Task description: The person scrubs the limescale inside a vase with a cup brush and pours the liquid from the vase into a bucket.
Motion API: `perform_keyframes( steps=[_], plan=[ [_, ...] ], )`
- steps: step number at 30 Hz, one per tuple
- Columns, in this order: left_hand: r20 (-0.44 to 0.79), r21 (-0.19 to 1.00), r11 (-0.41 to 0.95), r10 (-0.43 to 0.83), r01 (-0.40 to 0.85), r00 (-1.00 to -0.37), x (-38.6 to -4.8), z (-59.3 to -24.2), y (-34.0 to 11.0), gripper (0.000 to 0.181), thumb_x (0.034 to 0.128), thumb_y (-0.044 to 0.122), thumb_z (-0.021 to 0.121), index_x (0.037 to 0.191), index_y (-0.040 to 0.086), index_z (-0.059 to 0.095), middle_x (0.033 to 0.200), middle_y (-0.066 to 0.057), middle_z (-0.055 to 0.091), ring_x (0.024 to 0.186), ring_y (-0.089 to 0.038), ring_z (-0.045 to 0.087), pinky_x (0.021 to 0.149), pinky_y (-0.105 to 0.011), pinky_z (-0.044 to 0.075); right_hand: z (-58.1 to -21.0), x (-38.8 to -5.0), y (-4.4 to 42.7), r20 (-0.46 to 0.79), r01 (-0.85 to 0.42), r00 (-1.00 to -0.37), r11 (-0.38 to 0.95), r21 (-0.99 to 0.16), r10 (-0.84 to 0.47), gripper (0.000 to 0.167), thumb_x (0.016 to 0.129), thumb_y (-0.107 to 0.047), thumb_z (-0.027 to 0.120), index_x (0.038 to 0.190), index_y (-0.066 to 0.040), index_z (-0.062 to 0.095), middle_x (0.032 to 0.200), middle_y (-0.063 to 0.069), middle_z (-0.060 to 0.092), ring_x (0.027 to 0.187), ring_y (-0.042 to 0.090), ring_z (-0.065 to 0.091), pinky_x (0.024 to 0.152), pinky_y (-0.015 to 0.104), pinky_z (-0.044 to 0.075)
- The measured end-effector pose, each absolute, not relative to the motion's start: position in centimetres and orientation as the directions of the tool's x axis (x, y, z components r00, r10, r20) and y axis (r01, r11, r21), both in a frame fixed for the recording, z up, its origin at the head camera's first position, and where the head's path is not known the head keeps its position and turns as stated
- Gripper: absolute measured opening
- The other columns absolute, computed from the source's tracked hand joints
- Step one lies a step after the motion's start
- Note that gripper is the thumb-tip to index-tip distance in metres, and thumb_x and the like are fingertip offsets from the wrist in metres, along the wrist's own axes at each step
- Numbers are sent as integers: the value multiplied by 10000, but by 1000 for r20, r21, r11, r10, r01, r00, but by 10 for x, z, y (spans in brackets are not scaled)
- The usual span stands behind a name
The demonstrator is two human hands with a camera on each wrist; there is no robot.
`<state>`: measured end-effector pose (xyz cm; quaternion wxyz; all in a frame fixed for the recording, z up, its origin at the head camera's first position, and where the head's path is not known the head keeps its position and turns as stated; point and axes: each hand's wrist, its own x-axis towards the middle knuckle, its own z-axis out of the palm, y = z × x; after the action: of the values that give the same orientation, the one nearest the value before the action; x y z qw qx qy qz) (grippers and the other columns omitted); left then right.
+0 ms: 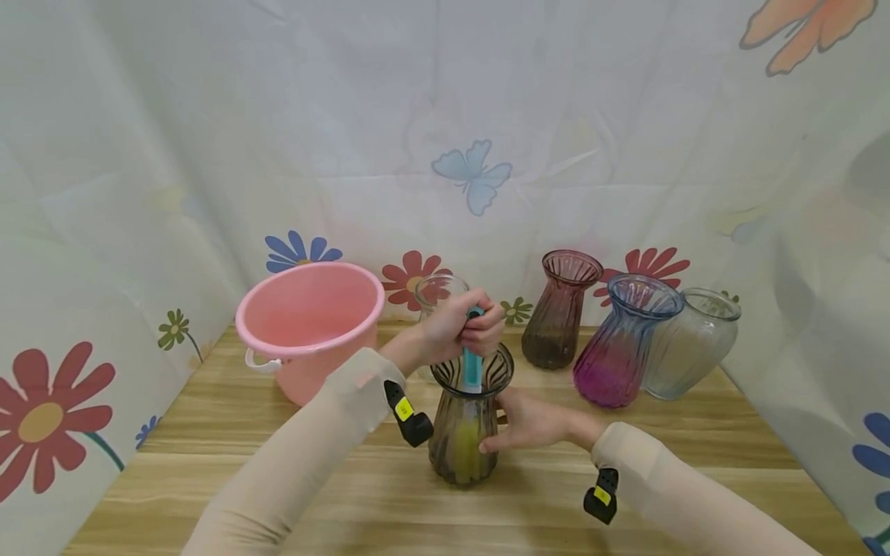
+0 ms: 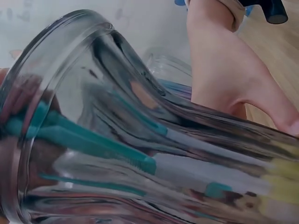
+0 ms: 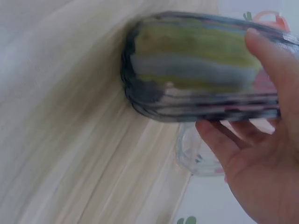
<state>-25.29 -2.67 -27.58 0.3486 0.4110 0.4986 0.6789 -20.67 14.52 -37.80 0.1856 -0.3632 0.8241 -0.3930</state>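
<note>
A smoky grey glass vase (image 1: 448,409) with a flared, ribbed rim stands nearly upright at the middle front of the wooden table; whether its base touches the wood I cannot tell. My left hand (image 1: 462,328) grips the teal handle (image 1: 473,372) of a sponge bottle brush just above the vase's mouth. Through the glass, the brush's yellow and white sponge head (image 3: 196,44) shows low inside the vase. With my right hand (image 1: 534,421) I hold the vase's lower body from the right, thumb on the near side and fingers round the far side, as the right wrist view shows.
A pink bucket (image 1: 361,340) with a white handle stands to the left. Behind my left hand is a clear glass vessel (image 1: 426,289), partly hidden. At right stand a brownish-pink vase (image 1: 552,324), a blue-and-magenta vase (image 1: 612,371) and a clear vase (image 1: 695,347). A printed curtain surrounds the table.
</note>
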Motion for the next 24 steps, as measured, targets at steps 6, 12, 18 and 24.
perform_keyframes(
  steps=[6, 12, 18, 24],
  plan=[
    [220, 962, -267, 880, -55, -421, -251, -277, -27, 402, 869, 138, 200, 475, 173, 271, 421, 76, 264, 368, -101, 205, 433, -241, 186, -381, -208, 148, -49, -396, -657, 400, -827, -752, 732, 804, -177, 697, 1373, -25, 261, 1383, 147, 381, 1277, 309, 388, 1017, 428, 371],
    [237, 953, -295, 867, -67, -438, -249, -270, -31, 395, 865, 131, 201, 476, 159, 261, 417, 65, 259, 367, -112, 196, 429, -253, 175, -382, -206, 146, -79, -348, -679, 415, -840, -730, 755, 828, -199, 674, 1403, -41, 209, 1405, 143, 346, 1295, 325, 363, 1023, 423, 366],
    [262, 952, -306, 843, -18, -470, -245, -233, -34, 386, 857, 113, 197, 477, 152, 253, 416, 54, 256, 374, -119, 192, 434, -261, 170, -382, -205, 146, -82, -337, -697, 426, -840, -712, 745, 813, -198, 690, 1389, -24, 251, 1389, 154, 372, 1274, 320, 397, 1012, 410, 381],
    [323, 932, -363, 816, 9, -479, -243, -194, -41, 377, 852, 113, 187, 486, 165, 264, 425, 64, 245, 378, -107, 178, 439, -267, 136, -385, -206, 146, -73, -346, -703, 429, -834, -708, 699, 799, -193, 705, 1355, -17, 320, 1365, 156, 403, 1256, 319, 421, 1003, 420, 390]
  ],
)
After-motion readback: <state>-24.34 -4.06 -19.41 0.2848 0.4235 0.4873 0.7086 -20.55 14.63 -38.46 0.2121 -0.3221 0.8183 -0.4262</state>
